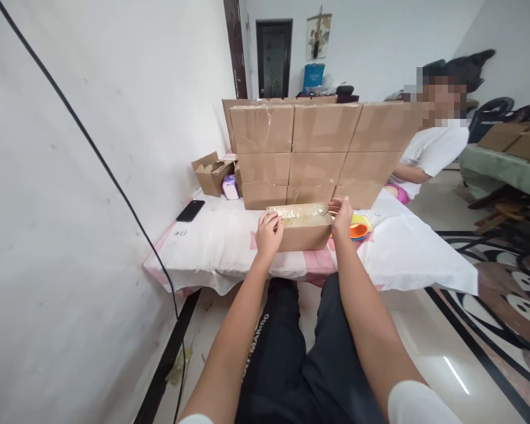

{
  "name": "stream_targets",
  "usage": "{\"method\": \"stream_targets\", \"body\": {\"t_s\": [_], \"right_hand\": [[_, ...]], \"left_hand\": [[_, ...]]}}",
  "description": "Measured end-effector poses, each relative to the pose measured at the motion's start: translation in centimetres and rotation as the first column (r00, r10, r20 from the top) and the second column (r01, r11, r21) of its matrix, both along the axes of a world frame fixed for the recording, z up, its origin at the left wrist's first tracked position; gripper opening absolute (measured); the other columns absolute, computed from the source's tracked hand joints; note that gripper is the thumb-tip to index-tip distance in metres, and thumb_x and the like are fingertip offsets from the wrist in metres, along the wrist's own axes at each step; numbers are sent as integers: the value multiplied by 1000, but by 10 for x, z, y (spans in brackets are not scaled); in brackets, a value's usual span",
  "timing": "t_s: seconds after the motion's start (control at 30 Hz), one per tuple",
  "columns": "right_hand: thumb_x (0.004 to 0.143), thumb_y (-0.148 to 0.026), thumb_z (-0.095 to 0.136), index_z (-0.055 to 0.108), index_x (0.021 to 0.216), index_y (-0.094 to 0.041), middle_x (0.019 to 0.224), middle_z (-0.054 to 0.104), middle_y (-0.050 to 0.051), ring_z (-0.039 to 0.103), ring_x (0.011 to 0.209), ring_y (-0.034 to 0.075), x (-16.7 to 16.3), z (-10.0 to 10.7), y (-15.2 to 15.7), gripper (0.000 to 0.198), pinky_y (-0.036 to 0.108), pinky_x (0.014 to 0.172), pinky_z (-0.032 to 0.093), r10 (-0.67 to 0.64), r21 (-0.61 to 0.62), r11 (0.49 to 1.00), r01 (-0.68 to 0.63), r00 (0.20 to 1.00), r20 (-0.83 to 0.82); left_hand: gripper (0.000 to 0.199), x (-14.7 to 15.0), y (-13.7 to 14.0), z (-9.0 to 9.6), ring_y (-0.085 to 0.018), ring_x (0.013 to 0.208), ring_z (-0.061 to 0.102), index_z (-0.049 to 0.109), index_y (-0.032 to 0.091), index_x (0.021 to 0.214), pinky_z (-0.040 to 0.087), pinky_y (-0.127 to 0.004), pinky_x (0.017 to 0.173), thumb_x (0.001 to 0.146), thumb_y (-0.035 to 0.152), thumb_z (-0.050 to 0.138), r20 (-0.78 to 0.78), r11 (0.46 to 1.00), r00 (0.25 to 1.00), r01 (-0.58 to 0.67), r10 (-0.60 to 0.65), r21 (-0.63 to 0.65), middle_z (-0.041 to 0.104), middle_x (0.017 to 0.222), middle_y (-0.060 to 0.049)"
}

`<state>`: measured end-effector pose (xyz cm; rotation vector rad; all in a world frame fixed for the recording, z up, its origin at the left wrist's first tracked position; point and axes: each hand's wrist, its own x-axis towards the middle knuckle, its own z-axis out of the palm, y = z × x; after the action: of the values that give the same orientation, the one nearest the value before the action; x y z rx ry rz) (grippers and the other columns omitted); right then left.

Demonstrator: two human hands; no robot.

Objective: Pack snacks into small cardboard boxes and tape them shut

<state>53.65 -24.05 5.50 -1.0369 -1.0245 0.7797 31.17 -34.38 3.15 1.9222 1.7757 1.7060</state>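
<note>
A small cardboard box with shiny clear tape across its top sits near the table's front edge. My left hand grips its left end, fingers curled over the top edge. At the opposite end my right hand holds the box's right side, with its fingers partly behind the corner. Close to the right hand lies a rounded orange, yellow and blue thing, partly hidden; its kind I cannot make out. Just behind the box rises a wall of stacked, taped cardboard boxes, three across and three high.
A white and pink cloth covers the table. On its left are a black phone, an open carton and a purple-white pack. A person sits behind at the right. A black cable hangs along the left wall.
</note>
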Motion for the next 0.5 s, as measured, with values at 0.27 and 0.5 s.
{"method": "stream_targets", "body": {"t_s": [0.27,0.5], "right_hand": [[91,-55,29,42,76,-27,67,52,2,56,65,20,29,-8,-2,34,37,64,51,-320,-27,946,322,946,40],[77,-48,54,52,89,-21,95,59,8,57,96,25,67,-66,-66,30,46,96,45,-379,64,922,383,853,360]], "left_hand": [[24,3,2,-2,-28,141,47,78,24,97,47,-47,114,88,15,57,179,998,982,62,-59,-8,72,125,-7],[48,17,5,-18,-24,148,42,53,22,139,46,-39,115,92,17,53,449,993,888,61,-101,103,44,159,-13]]}}
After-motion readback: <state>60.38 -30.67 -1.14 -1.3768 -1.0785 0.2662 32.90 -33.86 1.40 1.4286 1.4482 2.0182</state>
